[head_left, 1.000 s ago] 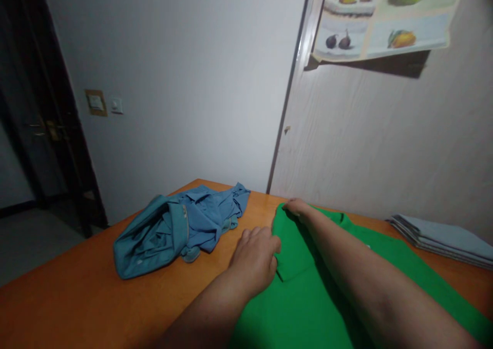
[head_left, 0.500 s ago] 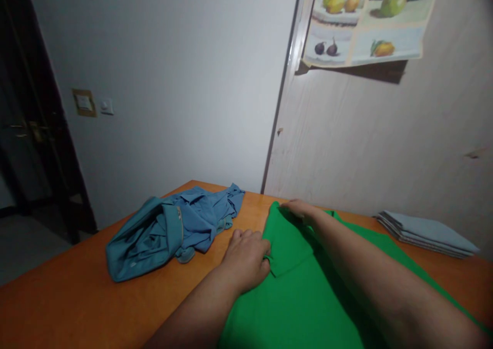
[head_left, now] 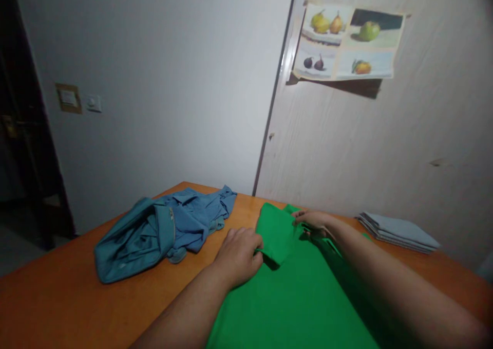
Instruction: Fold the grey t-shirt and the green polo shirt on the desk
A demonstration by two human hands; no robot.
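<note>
A green cloth garment [head_left: 292,308] lies spread on the orange-brown table, its near part running out of the bottom of the head view. At its far end a flap [head_left: 276,231] is folded over on itself. My left hand [head_left: 241,255] pinches the left edge of the garment beside this flap, thumb and fingers closed. On the flap's right side, my right hand [head_left: 314,222] is closed on the green fabric by its far edge. The exact kind of garment cannot be made out.
A crumpled blue cloth bundle [head_left: 192,220] with an open teal fabric container [head_left: 134,241] is at the left of the table [head_left: 162,302]. A folded grey cloth stack [head_left: 398,232] lies at the right back. A wall with a fruit poster [head_left: 348,43] stands behind.
My right hand has moved from the far edge toward me and rightward, and the flap's right side is folded in narrower. My left hand stays at the left edge. The view has shifted slightly.
</note>
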